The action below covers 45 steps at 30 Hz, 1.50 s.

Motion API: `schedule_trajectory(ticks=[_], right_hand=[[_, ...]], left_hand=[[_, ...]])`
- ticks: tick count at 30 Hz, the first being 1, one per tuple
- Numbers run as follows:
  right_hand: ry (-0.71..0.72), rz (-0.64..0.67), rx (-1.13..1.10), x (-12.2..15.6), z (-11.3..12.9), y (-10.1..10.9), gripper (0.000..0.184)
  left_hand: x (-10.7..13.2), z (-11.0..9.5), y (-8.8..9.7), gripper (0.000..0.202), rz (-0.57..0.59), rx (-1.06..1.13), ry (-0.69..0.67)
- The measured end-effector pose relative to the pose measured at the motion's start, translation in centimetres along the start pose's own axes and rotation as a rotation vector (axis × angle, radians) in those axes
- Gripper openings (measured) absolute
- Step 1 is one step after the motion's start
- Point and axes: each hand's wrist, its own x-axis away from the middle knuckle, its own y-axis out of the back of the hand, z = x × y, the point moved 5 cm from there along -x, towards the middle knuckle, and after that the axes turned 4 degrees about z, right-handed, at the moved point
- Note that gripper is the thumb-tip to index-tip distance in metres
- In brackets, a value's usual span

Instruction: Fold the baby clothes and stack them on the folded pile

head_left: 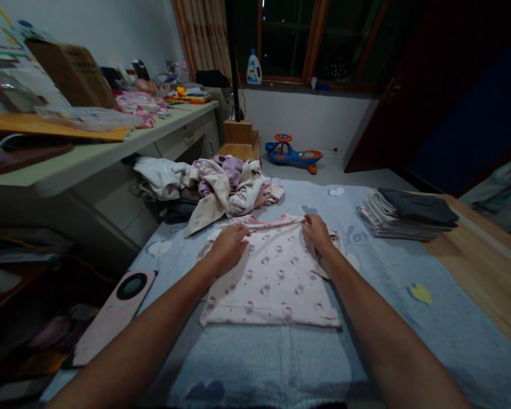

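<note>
With left hand (230, 241) and right hand (317, 233) each in a closed grip on the printed child's top (272, 278), an uneven tug could skew it.

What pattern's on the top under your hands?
Pale pink top with small repeated cartoon prints; head view.

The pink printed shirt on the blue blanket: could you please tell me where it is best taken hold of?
Probably at the two shoulder corners of the far edge, pinched from above, reaching over the near hem. The pink printed shirt lies flat on the blue blanket, and that edge is bunched into a ridge that fingers can catch; the left hand and right hand grip there.
</note>
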Motion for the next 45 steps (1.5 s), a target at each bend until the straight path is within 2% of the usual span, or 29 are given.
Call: schedule_trajectory(ticks=[3,5,7,11,15,17,20,22,25,29,31,37,45], right_hand=[[0.124,0.016,-0.062,2.8,0.4,1.2,0.039],[0.202,0.077,-0.099,5.7,0.8,2.1,0.029],[0.244,0.212,-0.118,9.0,1.5,2.9,0.018],[0.295,0.560,-0.187,15.4,3.0,3.8,0.015],[0.267,0.697,-0.206,19.2,3.1,3.9,0.010],[0.242,0.722,-0.208,20.1,2.8,3.8,0.007],[0.257,0.675,-0.182,20.8,2.5,4.3,0.007],[0.266,0.625,-0.156,21.3,2.5,4.8,0.015],[0.254,0.653,-0.131,22.2,2.5,4.9,0.026],[0.323,0.666,-0.109,23.1,2.5,4.4,0.015],[0.351,0.646,-0.138,23.3,2.4,4.3,0.016],[0.374,0.664,-0.171,24.0,2.3,4.6,0.027],[0.378,0.620,-0.195,24.5,3.1,6.1,0.037]], left_hand=[[3.8,-1.9,-0.7,0.026,0.187,0.156,-0.136],[6.7,-2.7,-0.6,0.028,0.267,0.239,-0.169],[9.4,-2.9,-0.5,0.030,0.333,0.297,-0.140],[13.1,-2.3,-0.7,0.033,0.410,0.346,-0.018],[14.3,-1.6,-1.0,0.020,0.413,0.361,0.053],[14.5,-1.6,-0.8,0.018,0.383,0.377,0.039],[15.1,-1.8,-0.5,0.018,0.342,0.437,0.008],[15.7,-2.0,-0.7,0.019,0.353,0.473,0.014],[16.7,-1.9,-1.5,0.024,0.376,0.490,0.049],[17.4,-2.1,-2.1,0.021,0.378,0.483,0.026],[17.6,-2.1,-2.0,0.022,0.374,0.495,-0.007],[18.5,-2.1,-1.4,0.040,0.370,0.514,-0.053],[19.1,-2.7,1.0,0.028,0.349,0.465,-0.018]])
